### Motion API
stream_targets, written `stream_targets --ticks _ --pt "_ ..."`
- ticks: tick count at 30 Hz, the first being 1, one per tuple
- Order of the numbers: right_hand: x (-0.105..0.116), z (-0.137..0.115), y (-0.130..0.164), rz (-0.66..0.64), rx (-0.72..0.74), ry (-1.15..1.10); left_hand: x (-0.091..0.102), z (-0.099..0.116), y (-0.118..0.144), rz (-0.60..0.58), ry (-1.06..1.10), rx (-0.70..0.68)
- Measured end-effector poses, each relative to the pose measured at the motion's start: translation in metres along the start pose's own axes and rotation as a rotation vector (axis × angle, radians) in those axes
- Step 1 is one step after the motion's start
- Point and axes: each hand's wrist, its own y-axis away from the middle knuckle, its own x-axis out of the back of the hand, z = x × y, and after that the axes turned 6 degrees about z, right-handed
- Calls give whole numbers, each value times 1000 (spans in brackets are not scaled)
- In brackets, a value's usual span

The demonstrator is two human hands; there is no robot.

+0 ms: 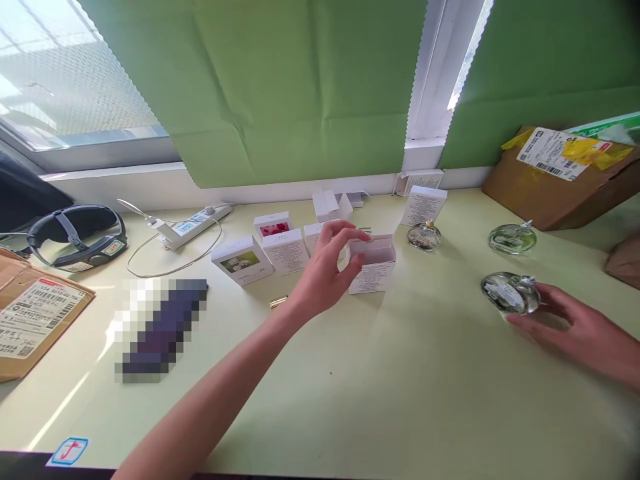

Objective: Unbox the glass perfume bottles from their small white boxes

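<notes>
My left hand [327, 267] reaches over the table and its fingers grip the open top flap of a small white box [374, 265] standing upright. My right hand [575, 330] lies low at the right, fingers around a round clear glass bottle [510, 293] resting on the table. Two more round glass bottles stand farther back, one [423, 236] behind the open box and one [512, 238] to the right. Several small white boxes [265, 250] lie left of my left hand, one with a green picture, one with a red picture.
A brown parcel [560, 177] sits at the far right, another carton [35, 313] at the left edge. A head strap [77, 233], a white power strip [193, 223] with cable and a blurred dark object [160, 330] lie left. Green paper covers the window behind.
</notes>
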Motion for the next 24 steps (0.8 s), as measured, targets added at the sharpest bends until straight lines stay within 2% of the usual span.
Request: stream_targets --ticks 2,5,7,9,10,13,15,19,21,24 --pt "-11 1 5 -10 -84 -78 8 4 -3 -28 -29 -2" --pt "-9 -5 7 -18 -171 -212 33 14 -9 -104 -40 -54" --pt "-6 -11 7 -95 -171 -291 55 21 -12 -116 -61 -94" --pt "-6 -22 7 -225 -129 -383 77 25 -14 -153 -150 -60" --pt "-8 -30 7 -292 -101 -431 87 26 -14 -220 -216 -29" --pt "-22 -69 10 -503 8 -555 105 20 -13 -539 -435 86" --pt "-32 -103 10 -656 115 -616 107 13 -13 -689 -569 181" --pt "-48 -160 1 -994 274 -625 96 -3 -14 -780 -710 309" --pt "-53 -170 -9 -1085 323 -607 89 -9 -14 -808 -728 325" --pt "-57 -164 -21 -1088 370 -632 76 -16 -12 -859 -754 356"
